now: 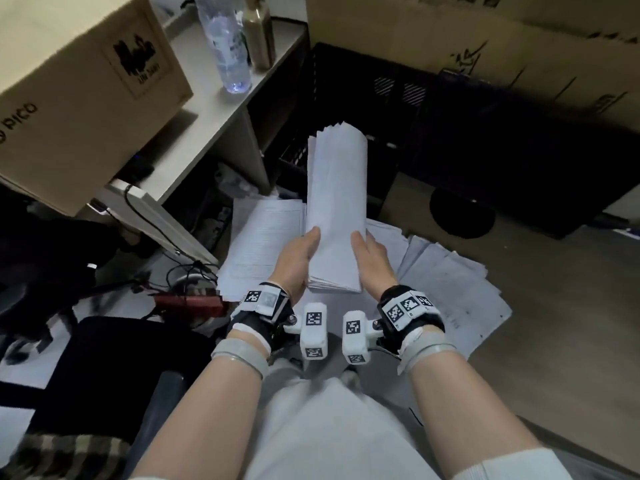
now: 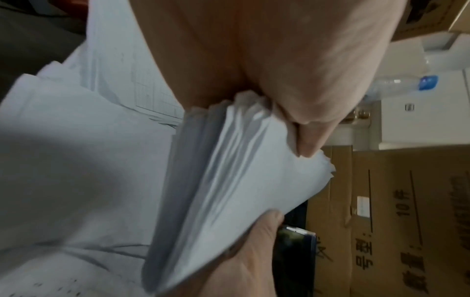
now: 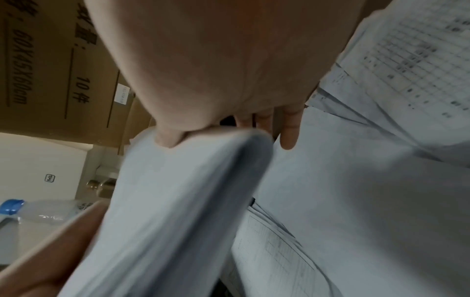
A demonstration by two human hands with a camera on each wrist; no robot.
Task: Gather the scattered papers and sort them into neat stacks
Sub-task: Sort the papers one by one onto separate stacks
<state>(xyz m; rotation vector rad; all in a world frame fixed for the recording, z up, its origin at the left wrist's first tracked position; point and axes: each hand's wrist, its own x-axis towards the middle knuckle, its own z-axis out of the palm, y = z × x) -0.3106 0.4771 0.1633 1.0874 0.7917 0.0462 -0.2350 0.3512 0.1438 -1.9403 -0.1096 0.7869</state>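
Observation:
A thick stack of white papers [image 1: 337, 202] is held upright and bowed above the floor, its far end fanned out. My left hand [image 1: 304, 252] grips its left edge near the bottom, thumb on top. My right hand [image 1: 367, 252] grips the right edge the same way. In the left wrist view my thumb [image 2: 306, 143] presses the stack [image 2: 241, 191]. The right wrist view shows my thumb [image 3: 167, 138] on the stack [image 3: 178, 201], fingers behind it. Loose printed sheets [image 1: 453, 289] lie fanned on the floor to the right, and a flatter pile [image 1: 263, 244] lies on the left.
A desk [image 1: 207, 126] at the left carries a cardboard box [image 1: 79, 98], a plastic water bottle [image 1: 225, 46] and a metal bottle [image 1: 259, 32]. Behind the papers stands a black crate [image 1: 398, 109], with large cartons [image 1: 502, 46] beyond. Cables and a red object [image 1: 190, 303] lie lower left.

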